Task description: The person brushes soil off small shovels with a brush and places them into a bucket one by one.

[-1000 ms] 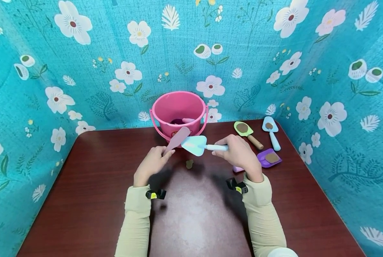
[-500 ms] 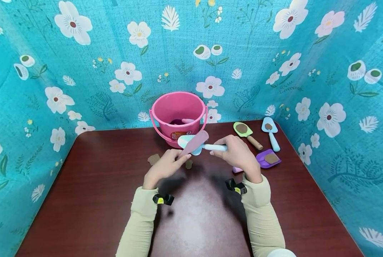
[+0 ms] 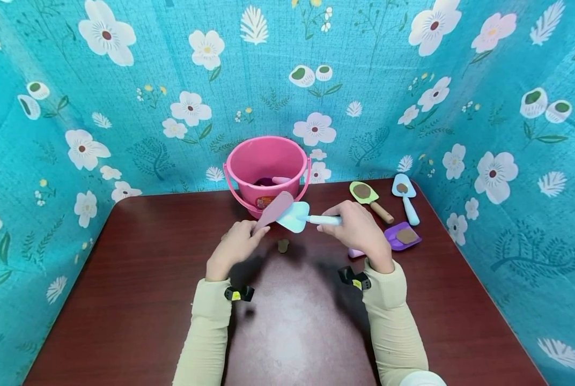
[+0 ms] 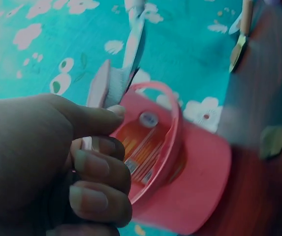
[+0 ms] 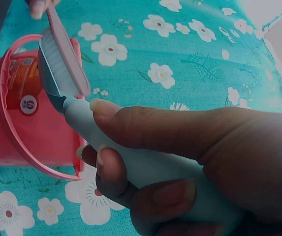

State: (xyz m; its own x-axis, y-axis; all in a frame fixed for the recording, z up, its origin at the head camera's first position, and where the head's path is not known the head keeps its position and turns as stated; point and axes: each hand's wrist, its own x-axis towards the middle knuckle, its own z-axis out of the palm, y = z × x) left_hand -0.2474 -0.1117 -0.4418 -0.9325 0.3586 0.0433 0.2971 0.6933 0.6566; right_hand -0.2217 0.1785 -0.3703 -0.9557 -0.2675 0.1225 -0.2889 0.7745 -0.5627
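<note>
My left hand (image 3: 234, 246) holds a pink brush (image 3: 274, 210) by its handle. White bristles (image 4: 115, 86) show on its underside in the left wrist view. My right hand (image 3: 360, 230) grips the handle of a light blue toy trowel (image 3: 294, 216), whose blade points left. In the right wrist view the bristles lie against or just over the blade. Both tools are above the table, in front of a pink bucket (image 3: 268, 155). Below them a small brown piece (image 3: 283, 246) lies on the table. The blade's left tip is hidden behind the brush.
Inside the bucket lie a purple thing and a pink thing (image 3: 281, 180), only partly visible. To the right are a green trowel (image 3: 363, 190), another light blue trowel (image 3: 403, 185) and a purple shovel (image 3: 402, 236), each with a brown patch. Flowered cloth (image 3: 147, 107) surrounds the dark red table (image 3: 142, 257).
My left hand with the brush swung right across the trowel's blade, then came back left. The right hand and the trowel have barely moved.
</note>
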